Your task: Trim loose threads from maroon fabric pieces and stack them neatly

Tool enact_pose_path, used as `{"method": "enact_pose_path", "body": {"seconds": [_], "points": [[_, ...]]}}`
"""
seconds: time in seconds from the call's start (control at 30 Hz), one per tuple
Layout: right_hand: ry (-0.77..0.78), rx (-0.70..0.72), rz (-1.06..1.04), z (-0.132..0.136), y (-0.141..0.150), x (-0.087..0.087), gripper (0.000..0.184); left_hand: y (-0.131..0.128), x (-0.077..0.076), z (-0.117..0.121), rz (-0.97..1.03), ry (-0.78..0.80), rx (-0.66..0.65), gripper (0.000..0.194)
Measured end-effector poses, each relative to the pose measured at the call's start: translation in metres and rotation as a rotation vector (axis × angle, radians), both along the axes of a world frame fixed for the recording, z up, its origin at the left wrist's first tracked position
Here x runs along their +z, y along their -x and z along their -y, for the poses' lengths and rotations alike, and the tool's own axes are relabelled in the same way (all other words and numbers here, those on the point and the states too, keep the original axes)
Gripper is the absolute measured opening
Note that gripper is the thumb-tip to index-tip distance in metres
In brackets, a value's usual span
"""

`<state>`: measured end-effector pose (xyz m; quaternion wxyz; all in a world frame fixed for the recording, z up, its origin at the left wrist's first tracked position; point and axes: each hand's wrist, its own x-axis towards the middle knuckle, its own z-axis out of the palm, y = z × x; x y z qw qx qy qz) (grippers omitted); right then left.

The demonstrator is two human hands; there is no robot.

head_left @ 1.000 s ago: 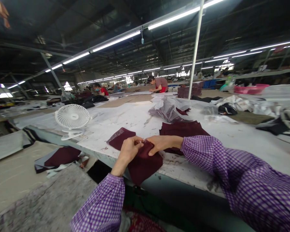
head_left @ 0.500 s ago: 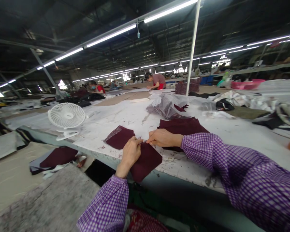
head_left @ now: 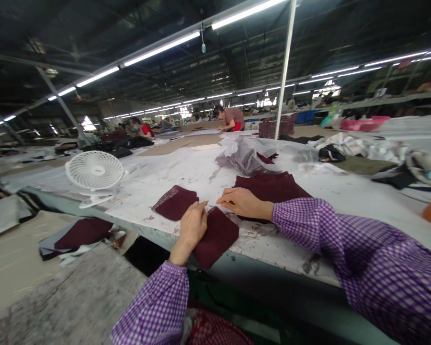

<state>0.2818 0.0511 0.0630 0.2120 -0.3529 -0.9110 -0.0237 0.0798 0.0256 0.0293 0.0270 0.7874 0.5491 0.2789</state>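
A maroon fabric piece (head_left: 215, 237) lies over the near edge of the white worktable (head_left: 345, 211). My left hand (head_left: 193, 226) rests on its upper left corner with fingers curled, pinching the cloth's edge. My right hand (head_left: 239, 202) sits just right of it, fingers bent and pressed to the table at the cloth's top edge; what it holds, if anything, is too small to see. Another maroon piece (head_left: 175, 201) lies to the left. A stack of maroon pieces (head_left: 273, 187) lies behind my right wrist.
A white desk fan (head_left: 94, 173) stands at the table's left. A clear plastic bag (head_left: 246, 158) with maroon fabric sits behind the stack. More maroon cloth (head_left: 79, 234) lies on a lower surface at left. Other people work at far tables. A white pole (head_left: 283, 72) rises behind.
Both hands have lowered the maroon piece onto the table edge and drawn slightly apart. My view has shifted a little to the right.
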Motion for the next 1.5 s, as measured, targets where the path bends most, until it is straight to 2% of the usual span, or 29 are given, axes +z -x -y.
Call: {"method": "enact_pose_path", "body": {"seconds": [0.07,0.13,0.2,0.3,0.43,0.7,0.87,0.97,1.07,1.17,1.23,1.4,1.5], "points": [[0.027,-0.021,-0.04,-0.002,0.0,0.0,0.023,-0.001,0.001,0.0,-0.024,0.007,0.019,0.036],[0.047,0.018,-0.018,-0.001,0.0,0.0,0.024,-0.002,0.002,0.001,-0.056,0.026,0.024,0.033],[0.045,0.062,0.064,0.001,-0.002,0.001,0.025,-0.003,0.002,0.002,-0.066,0.036,0.022,0.032],[0.016,0.057,0.205,0.004,-0.003,0.001,0.024,-0.003,0.002,0.003,-0.051,0.024,0.002,0.035],[0.01,0.063,0.253,0.005,-0.005,0.0,0.024,-0.003,0.0,0.005,-0.075,-0.009,-0.026,0.037],[0.037,0.064,0.237,0.004,-0.005,0.0,0.025,-0.006,0.003,0.011,-0.27,-0.06,-0.02,0.038],[0.071,-0.004,0.058,-0.001,-0.003,-0.004,0.027,-0.009,0.009,0.015,-0.399,-0.095,-0.017,0.037],[0.048,0.086,0.009,-0.001,0.0,-0.007,0.03,-0.01,0.01,0.016,-0.431,-0.106,-0.01,0.037],[0.017,0.14,0.111,0.002,0.002,-0.007,0.032,-0.009,0.01,0.016,-0.431,-0.102,-0.006,0.038],[-0.011,0.046,0.233,0.004,0.001,-0.003,0.031,-0.009,0.009,0.016,-0.406,-0.094,-0.018,0.039],[-0.027,-0.003,0.227,0.005,0.001,0.0,0.031,-0.01,0.009,0.016,-0.395,-0.087,-0.022,0.038],[-0.015,0.109,0.216,0.009,0.009,-0.003,0.025,-0.01,0.009,0.014,-0.378,-0.072,-0.004,0.038],[-0.001,0.117,0.22,0.008,0.013,-0.007,0.026,-0.001,0.008,0.012,-0.252,-0.027,-0.061,0.032]]}}
